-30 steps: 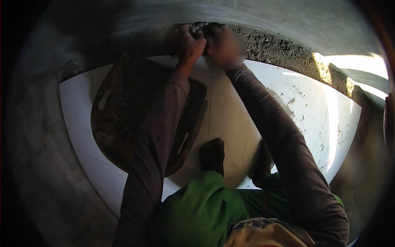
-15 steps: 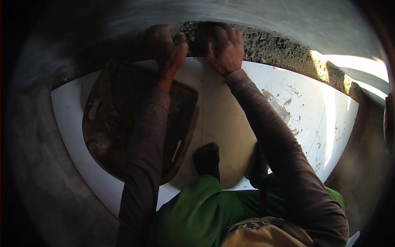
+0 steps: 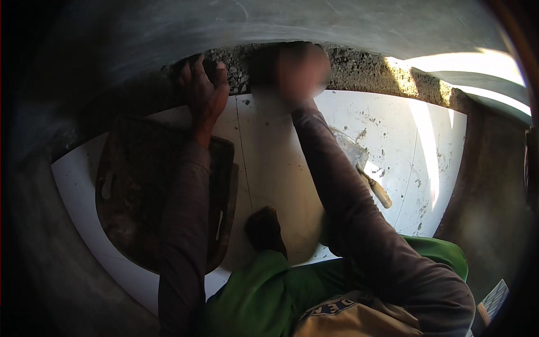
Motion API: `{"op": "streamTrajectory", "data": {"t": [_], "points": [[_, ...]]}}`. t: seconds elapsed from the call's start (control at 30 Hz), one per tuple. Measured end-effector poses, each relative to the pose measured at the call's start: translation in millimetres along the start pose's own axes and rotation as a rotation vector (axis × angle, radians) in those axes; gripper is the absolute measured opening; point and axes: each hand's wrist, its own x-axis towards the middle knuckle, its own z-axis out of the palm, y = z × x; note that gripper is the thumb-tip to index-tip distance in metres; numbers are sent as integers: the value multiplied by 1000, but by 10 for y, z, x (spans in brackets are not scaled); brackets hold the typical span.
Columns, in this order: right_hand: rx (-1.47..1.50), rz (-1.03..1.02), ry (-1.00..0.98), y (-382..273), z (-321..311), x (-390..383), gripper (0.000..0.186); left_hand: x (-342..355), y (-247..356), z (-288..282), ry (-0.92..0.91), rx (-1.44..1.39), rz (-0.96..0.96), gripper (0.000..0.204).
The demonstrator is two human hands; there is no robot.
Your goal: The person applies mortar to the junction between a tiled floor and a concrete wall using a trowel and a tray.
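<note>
Two hands work one strip of coarse, pebbly mortar [image 3: 359, 67] between white glossy floor tiles [image 3: 269, 163] and a grey wall. The left hand [image 3: 203, 90] presses into the mortar, fingers curled; the right hand [image 3: 300, 70] is blurred — grip unclear. One wooden-handled trowel [image 3: 362, 165] and one dark, crusted pan [image 3: 135, 196] lie on the tiles.

A building site where floor tiling is under way: large white tiles [image 3: 269, 168] under the hands, a rough band of gritty mortar [image 3: 359, 64] just beyond the fingertips, a trowel [image 3: 365, 168] right of the right forearm, a dirty mixing pan [image 3: 135, 196] under the left forearm.
</note>
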Motion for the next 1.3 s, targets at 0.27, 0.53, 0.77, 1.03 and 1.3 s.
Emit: {"op": "streamTrajectory", "data": {"t": [0.27,0.53,0.77,1.03,1.3], "points": [[274,-20,-290,-548,195,-484,55,-38,-80,61,-137,-63,151,54],[-358,354,158,1581,-1016,674,62,-44,210,189,-42,-9,163,51],[241,59,-12,681,-357,256,56,-73,166,44,-34,48,70,53],[122,41,-71,-214,80,-310,58,-146,36,-67,-23,129,42,64],[238,127,-28,-876,722,-676,52,-69,-297,-96,-115,-89,-164,57]]}}
